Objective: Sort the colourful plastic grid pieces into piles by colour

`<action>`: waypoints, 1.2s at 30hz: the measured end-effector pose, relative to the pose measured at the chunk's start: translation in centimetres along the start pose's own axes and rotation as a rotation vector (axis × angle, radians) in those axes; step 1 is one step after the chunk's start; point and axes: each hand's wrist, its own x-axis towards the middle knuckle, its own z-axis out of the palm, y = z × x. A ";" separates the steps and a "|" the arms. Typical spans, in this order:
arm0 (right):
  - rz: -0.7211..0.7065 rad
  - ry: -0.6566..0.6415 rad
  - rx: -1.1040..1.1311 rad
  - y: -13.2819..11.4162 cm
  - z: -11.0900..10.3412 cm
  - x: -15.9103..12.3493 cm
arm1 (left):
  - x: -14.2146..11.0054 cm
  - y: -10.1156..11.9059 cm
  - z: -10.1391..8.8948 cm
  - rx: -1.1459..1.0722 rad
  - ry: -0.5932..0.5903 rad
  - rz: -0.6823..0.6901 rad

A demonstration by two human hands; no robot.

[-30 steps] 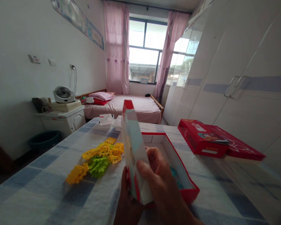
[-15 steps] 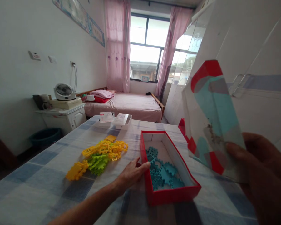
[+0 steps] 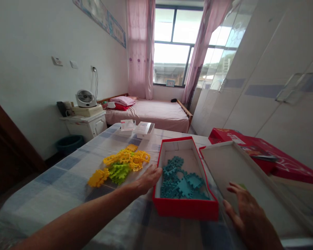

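Note:
A red open box [image 3: 186, 209] stands on the table with several teal interlocking plastic pieces [image 3: 184, 185] inside. My left hand [image 3: 149, 177] rests at its left wall, fingers stretched out with the tips touching the rim. To the right lies the box lid [image 3: 224, 161], its pale inner side facing up. Over the lid's near part, my right hand [image 3: 247, 211] is open, fingers apart and nothing held. A small green patch [image 3: 242, 186] shows beside its fingers, too blurred to name. Left of the box are piled yellow plastic pieces [image 3: 125, 156] and green plastic pieces [image 3: 119, 173].
Two small white boxes [image 3: 145, 130] stand at the table's far edge. Beyond the lid lies a red printed package [image 3: 261, 149]. A checked cloth [image 3: 67, 194] covers the table. A bed [image 3: 156, 111], a fan [image 3: 86, 98] and a wardrobe [image 3: 261, 59] are farther off.
The lid, held up in my right hand before, now lies inner side up right of the box. My right hand has let go and opened. The view has turned somewhat right.

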 end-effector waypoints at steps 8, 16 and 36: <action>0.313 -0.347 0.667 -8.6 -0.5 5.6 | 0.3 -1.5 0.8 0.087 0.162 -0.013; 0.130 -0.270 0.432 -13.6 0.8 10.7 | 1.2 -2.2 -1.5 -0.001 0.421 0.081; -0.774 0.212 -0.026 -20.0 5.7 7.6 | 0.2 -8.7 -10.9 0.952 0.714 0.083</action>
